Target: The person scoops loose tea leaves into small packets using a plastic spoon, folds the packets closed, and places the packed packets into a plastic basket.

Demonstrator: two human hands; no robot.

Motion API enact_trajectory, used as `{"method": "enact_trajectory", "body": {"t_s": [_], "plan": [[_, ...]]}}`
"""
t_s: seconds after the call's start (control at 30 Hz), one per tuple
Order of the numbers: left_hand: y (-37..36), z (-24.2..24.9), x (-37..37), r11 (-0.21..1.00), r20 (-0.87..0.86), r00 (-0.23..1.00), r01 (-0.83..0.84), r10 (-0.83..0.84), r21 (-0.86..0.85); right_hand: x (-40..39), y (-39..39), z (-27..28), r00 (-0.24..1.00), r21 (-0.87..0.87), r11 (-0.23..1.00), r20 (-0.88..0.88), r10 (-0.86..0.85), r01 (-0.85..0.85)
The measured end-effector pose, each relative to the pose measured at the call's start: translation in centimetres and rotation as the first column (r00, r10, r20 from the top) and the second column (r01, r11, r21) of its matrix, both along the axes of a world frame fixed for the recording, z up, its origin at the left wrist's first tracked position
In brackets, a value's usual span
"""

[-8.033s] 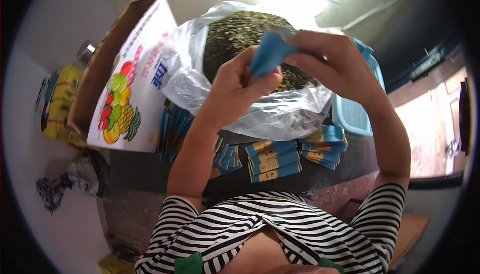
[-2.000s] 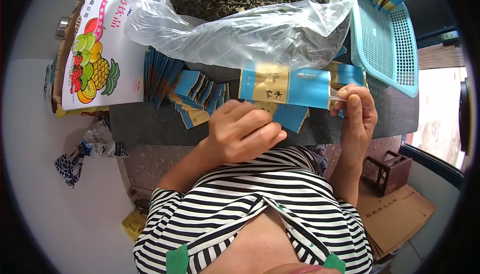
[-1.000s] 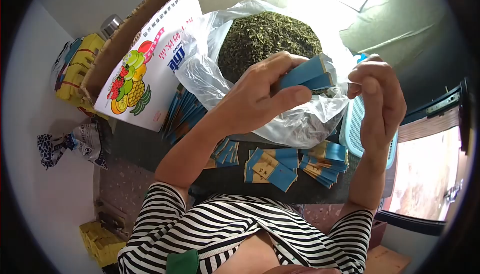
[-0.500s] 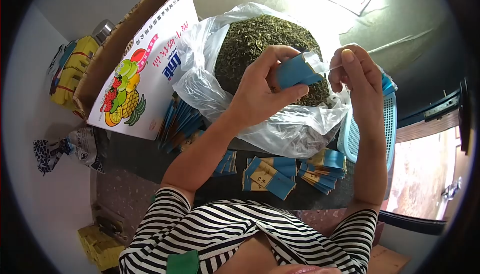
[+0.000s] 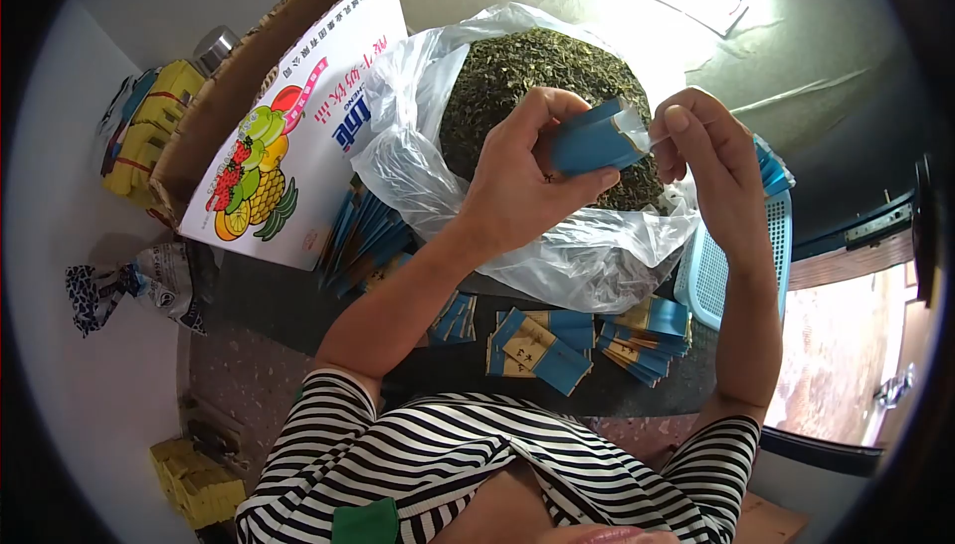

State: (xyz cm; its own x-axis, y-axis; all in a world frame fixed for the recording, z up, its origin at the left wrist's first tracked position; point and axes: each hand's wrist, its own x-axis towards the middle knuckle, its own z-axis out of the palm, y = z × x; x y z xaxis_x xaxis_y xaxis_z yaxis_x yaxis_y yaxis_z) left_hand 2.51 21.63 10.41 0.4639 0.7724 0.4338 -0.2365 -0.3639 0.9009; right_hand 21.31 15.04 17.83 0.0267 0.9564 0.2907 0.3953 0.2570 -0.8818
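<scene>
My left hand (image 5: 512, 166) is wrapped round a small blue paper packet (image 5: 597, 141), its open end facing right. A clear plastic liner (image 5: 634, 126) sticks out of that end. Fingers bent in a pinch, my right hand (image 5: 706, 146) is at the liner's edge; its fingertips partly hide what they grip. Both hands are above a large clear plastic bag (image 5: 398, 136) full of dried green leaves (image 5: 547, 62). On the dark table in front of me lie several flat blue-and-tan packets (image 5: 542, 350), with another stack (image 5: 647, 340) to their right.
A white fruit-printed carton (image 5: 298, 146) stands open at the left, more blue packets (image 5: 363, 236) fanned beside it. At the right is a light-blue plastic basket (image 5: 731, 275) with packets at its far end. Yellow bundles (image 5: 159, 131) sit beyond the carton.
My right hand has come closer to the packet's mouth; the strip of plastic stretched between them earlier is shorter now. The left hand keeps its hold, and the view has shifted slightly.
</scene>
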Motion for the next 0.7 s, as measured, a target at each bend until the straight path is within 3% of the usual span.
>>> {"method": "enact_trajectory", "body": {"t_s": [0.17,0.33,0.5,0.57,0.7], "plan": [[-0.1,0.0,0.2,1.000,-0.009,1.000,0.003,-0.003,0.029,-0.9,-0.7,0.8,0.998,0.038,0.998,0.016,0.053,-0.053],[0.4,0.1,0.3,0.998,-0.131,0.991,-0.020,0.027,0.058,-0.6,-0.2,0.9,0.999,0.075,0.996,0.011,0.046,-0.047],[0.7,0.0,0.1,0.999,-0.084,0.996,0.005,0.000,0.051,0.6,-0.5,1.5,0.999,0.046,0.998,0.016,0.032,-0.033],[0.8,0.0,-0.1,1.000,-0.091,0.996,0.000,0.002,0.028,1.8,-0.6,1.8,0.994,0.081,0.991,-0.041,-0.103,0.106],[1.0,-0.2,-0.4,0.998,-0.010,1.000,-0.030,0.029,-0.052,4.8,-0.5,0.9,0.965,0.102,0.962,0.035,-0.259,0.255]]}}
